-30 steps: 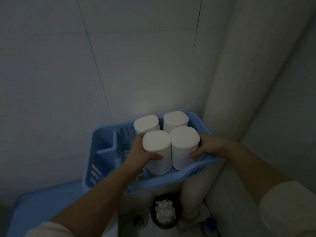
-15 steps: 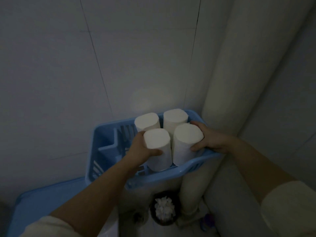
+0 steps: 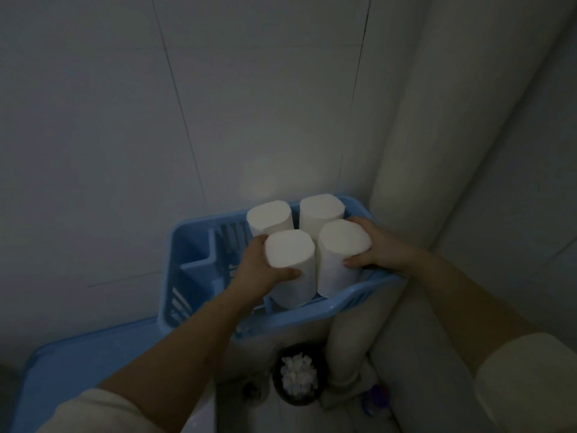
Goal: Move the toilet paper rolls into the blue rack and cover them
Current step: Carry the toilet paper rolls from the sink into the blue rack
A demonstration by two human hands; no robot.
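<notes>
Several white toilet paper rolls stand upright in the right half of the blue rack, which sits against the tiled wall. My left hand wraps the front left roll, thumb across its front. My right hand grips the front right roll, which leans slightly right. Behind them stand the back left roll and the back right roll. The rack's left half holds only a blue divider. A flat blue cover lies at the lower left.
A thick pale pipe rises in the corner right of the rack. Below on the floor is a dark bin with crumpled white paper. A small blue and purple object lies beside the pipe's foot.
My right hand slid up and further around the front right roll, tilting it slightly. The view shifted a little; my left hand kept its hold on the front left roll.
</notes>
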